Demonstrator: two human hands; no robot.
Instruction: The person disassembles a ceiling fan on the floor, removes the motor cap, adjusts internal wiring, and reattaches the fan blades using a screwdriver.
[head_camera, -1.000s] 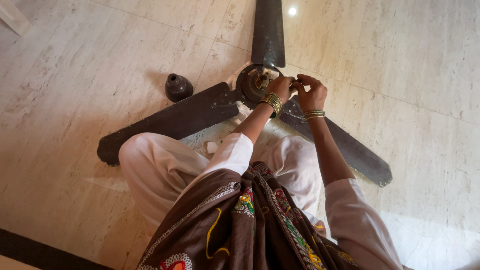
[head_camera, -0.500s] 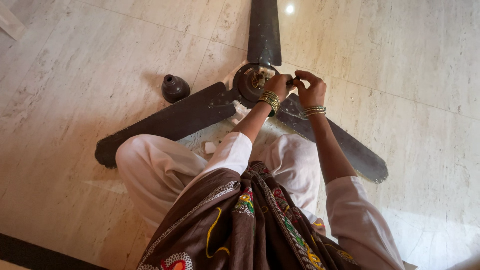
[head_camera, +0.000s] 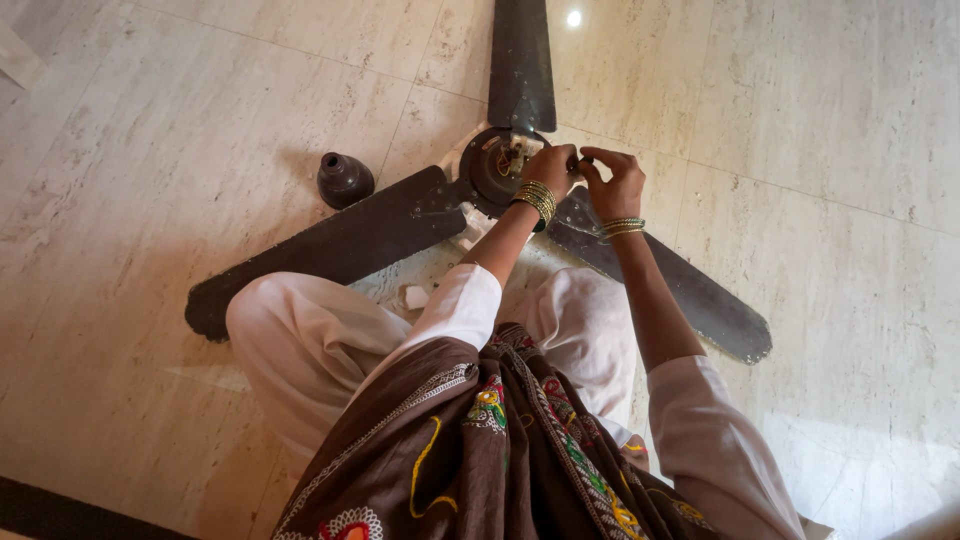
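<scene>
A dark brown ceiling fan lies flat on the marble floor, its round hub (head_camera: 497, 165) open, with pale wiring showing inside. One blade (head_camera: 520, 60) points away from me, one (head_camera: 330, 245) runs left and one (head_camera: 690, 290) runs right. My left hand (head_camera: 550, 167) rests on the hub's right edge, bangles on the wrist. My right hand (head_camera: 615, 185) is right beside it. The fingertips of both hands meet and pinch something small at the hub's rim; it is too small to identify.
A dark bell-shaped fan cover (head_camera: 343, 180) stands on the floor left of the hub. A small white scrap (head_camera: 415, 297) lies by my left knee. I sit with my white-trousered legs against the blades and a brown embroidered scarf (head_camera: 480, 450) in my lap.
Both hands stay at the hub's right edge, with only small finger movements. The view has shifted slightly.
</scene>
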